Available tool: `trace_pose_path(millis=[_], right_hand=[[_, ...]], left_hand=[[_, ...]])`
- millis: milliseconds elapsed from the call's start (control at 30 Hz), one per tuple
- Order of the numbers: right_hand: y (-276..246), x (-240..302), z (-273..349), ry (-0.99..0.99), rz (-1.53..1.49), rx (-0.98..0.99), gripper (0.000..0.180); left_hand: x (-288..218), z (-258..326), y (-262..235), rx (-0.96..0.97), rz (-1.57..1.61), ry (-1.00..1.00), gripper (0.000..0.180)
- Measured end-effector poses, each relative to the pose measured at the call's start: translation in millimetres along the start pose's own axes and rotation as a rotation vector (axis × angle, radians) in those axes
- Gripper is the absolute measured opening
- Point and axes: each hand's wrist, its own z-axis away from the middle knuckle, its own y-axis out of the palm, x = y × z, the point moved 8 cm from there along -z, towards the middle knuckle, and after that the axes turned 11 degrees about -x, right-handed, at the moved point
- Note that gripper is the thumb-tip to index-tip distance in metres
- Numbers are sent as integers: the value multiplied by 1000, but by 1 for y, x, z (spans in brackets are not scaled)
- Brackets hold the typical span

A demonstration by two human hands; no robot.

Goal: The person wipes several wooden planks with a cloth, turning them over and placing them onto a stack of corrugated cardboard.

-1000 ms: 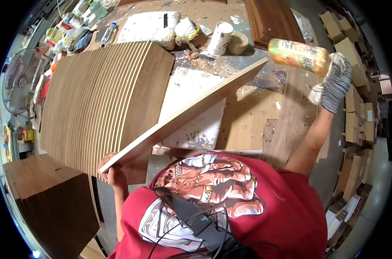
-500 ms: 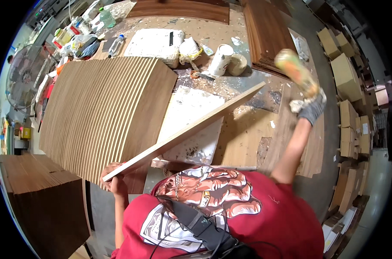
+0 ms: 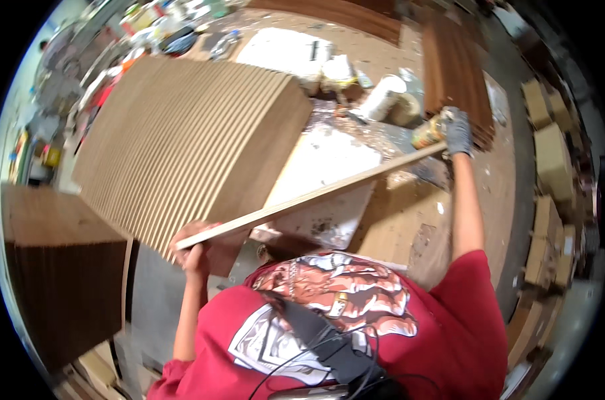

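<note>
One long, pale-edged board (image 3: pixel 316 193) slants before us over the bench (image 3: pixel 494 163), above a white sheet (image 3: pixel 319 160). Our left grip (image 3: pixel 194 257) is clenched on its near left end. Our right grip (image 3: pixel 458 130), in a grey glove, grasps a colourful cylindrical container (image 3: pixel 426 135) by the board's far right end; we cannot tell whether they touch. To our left, a row of brown boards (image 3: pixel 182 147) sits closely packed.

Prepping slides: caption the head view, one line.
Bare left hand holds one end of a board; gloved right hand holds a bottle at the other end.
</note>
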Motion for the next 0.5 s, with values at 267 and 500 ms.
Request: trace_pose_path(millis=[267,500], right_hand=[[-47,-28,-13,326,-632,-88,18],[-90,267,65,-176,-553,347,25]], left_hand=[[-5,-5,28,221,-8,-78,32],[4,-6,68,410,-175,-133,21]])
